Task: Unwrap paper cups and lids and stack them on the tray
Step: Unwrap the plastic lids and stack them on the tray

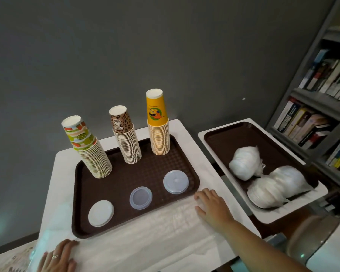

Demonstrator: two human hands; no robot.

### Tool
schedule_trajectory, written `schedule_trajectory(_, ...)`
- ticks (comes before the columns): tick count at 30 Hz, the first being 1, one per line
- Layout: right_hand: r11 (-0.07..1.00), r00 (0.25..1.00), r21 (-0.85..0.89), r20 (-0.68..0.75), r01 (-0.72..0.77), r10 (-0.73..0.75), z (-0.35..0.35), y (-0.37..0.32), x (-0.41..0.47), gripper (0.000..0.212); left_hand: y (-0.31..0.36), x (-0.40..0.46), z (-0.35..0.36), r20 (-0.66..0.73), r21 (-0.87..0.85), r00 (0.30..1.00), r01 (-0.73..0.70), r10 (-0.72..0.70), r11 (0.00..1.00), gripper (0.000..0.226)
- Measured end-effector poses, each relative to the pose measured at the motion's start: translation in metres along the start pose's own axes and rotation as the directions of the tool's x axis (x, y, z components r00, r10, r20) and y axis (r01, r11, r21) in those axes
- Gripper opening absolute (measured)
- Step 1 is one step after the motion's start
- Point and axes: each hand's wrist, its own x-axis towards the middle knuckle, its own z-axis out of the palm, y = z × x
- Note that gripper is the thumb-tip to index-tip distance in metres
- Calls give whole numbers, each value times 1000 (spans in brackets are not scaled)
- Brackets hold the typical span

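Three upside-down cup stacks [128,138] on the brown tray [186,154] — fruit, leopard, yellow — both hands [212,208] flat, empty.

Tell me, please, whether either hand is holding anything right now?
Nothing is held: left hand and right hand rest flat on the clear plastic wrap.

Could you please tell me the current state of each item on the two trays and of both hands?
Cup stacks: three, unwrapped, upside down on left tray.
Lids: three, unwrapped, lying apart.
Bundles: wrapped, on right tray.
Left hand: flat on wrapper.
Right hand: flat on wrapper.
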Motion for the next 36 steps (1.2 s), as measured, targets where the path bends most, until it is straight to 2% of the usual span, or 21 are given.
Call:
schedule_trajectory(1,1000,1000,17,4,24,-24,-2,3,2,27,-1,7,-4,3,-21,1000,-15,15,1000,48)
schedule_trajectory(3,990,999,135,-34,28,-24,-8,8,4,21,12,20,-17,-65,-108,994,79,-86,991,30)
schedule_trajectory(5,955,990,298,-134,5,37,-20,11,10,21,30,38,-26,-138,-218,963,199,-232,955,34)
schedule_trajectory(7,920,957,392,-266,-4,117,-33,23,20,23,67,63,-37,-214,-253,935,227,-284,940,41)
schedule_trajectory(10,873,889,485,-376,-51,261,-60,47,36,5,144,102,-44,-247,-333,950,100,-189,937,51)
schedule_trajectory(12,850,845,513,-399,-115,355,-78,67,43,7,198,122,-37,-227,-421,972,-39,-63,906,42)
schedule_trajectory(15,841,784,500,-430,-206,447,-102,101,52,13,271,144,-9,-125,-541,984,-178,131,822,27)
schedule_trajectory(19,765,757,523,-303,-376,579,-123,146,61,31,362,169,32,34,-584,933,-272,358,765,47)
schedule_trajectory(22,693,731,577,-227,-432,644,-128,172,69,42,418,187,64,146,-631,883,-264,445,730,57)
schedule_trajectory(28,539,704,640,6,-548,710,-115,201,86,53,487,211,130,389,-648,831,-60,398,759,82)
schedule_trajectory(31,482,698,642,117,-596,707,-108,212,91,55,508,215,159,515,-579,784,21,346,815,95)
schedule_trajectory(36,408,676,608,308,-681,670,-103,218,97,54,521,211,188,656,-448,705,76,269,891,113)
